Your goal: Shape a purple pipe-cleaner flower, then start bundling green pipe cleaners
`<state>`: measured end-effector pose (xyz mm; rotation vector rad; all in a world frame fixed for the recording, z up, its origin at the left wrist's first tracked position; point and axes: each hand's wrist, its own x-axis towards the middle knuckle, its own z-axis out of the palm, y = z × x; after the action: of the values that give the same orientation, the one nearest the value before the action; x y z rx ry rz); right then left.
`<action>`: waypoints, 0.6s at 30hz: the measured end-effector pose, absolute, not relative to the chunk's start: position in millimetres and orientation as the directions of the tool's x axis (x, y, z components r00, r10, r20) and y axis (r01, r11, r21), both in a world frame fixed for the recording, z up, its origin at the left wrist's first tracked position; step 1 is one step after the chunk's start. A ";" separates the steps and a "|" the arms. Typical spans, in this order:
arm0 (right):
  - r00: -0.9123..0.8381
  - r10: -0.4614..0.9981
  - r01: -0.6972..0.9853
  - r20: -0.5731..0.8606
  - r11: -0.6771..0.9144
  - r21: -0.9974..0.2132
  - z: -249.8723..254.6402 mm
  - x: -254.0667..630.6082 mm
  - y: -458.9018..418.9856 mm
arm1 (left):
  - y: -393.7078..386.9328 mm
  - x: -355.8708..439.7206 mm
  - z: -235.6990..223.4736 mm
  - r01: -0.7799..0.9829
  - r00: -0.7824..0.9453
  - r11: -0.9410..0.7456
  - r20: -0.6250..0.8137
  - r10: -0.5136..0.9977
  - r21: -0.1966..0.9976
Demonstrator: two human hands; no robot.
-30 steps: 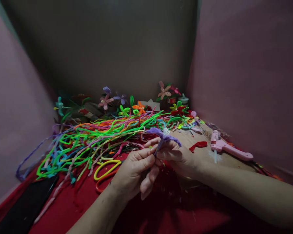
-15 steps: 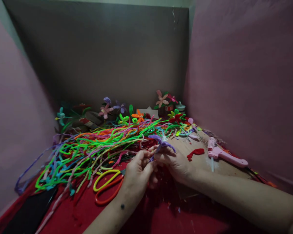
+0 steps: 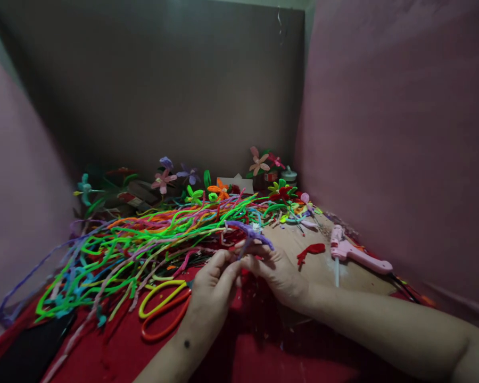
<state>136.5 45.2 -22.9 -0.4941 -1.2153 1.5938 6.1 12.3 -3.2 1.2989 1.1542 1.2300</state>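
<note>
Purple flower (image 3: 245,230) with a whitish centre shows in the head view at the near right edge of the pile of fuzzy stems (image 3: 143,234), held up in front of it by both hands. Left hand (image 3: 212,287), nearer the wearer than the pile, pinches the flower's narrow base between thumb and fingers. Right hand (image 3: 283,274), just right of the pile's near end, has its thumb and fingers closed on the same base; the exact contact is partly hidden where the fingertips meet. The petals spread above the fingers, tilted.

Scissors (image 3: 167,305) with one yellow and one orange handle lie on the red cloth (image 3: 263,351) in front of the pile, just beside the left wrist. A dark flat object (image 3: 32,348) rests at the pile's near left. Right of the pile is a brown board (image 3: 283,234), with a red fuzzy piece (image 3: 313,249) and, farther from the pile, a pink glue gun (image 3: 347,251). Behind the pile are a pink flower (image 3: 163,182), a peach flower (image 3: 259,163) and a lidded jar (image 3: 289,176); an orange flower (image 3: 220,189) sits at its back edge.
</note>
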 end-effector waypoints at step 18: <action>-0.423 0.852 -0.509 0.309 0.059 -0.859 -9.5 134.8 36.9 | 9.0 2.1 -0.6 -0.316 0.212 0.244 -0.182 0.960 0.917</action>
<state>134.8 36.9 -9.5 -0.3986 -1.2472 1.6024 2.1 9.0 -0.6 0.8812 0.9255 1.0675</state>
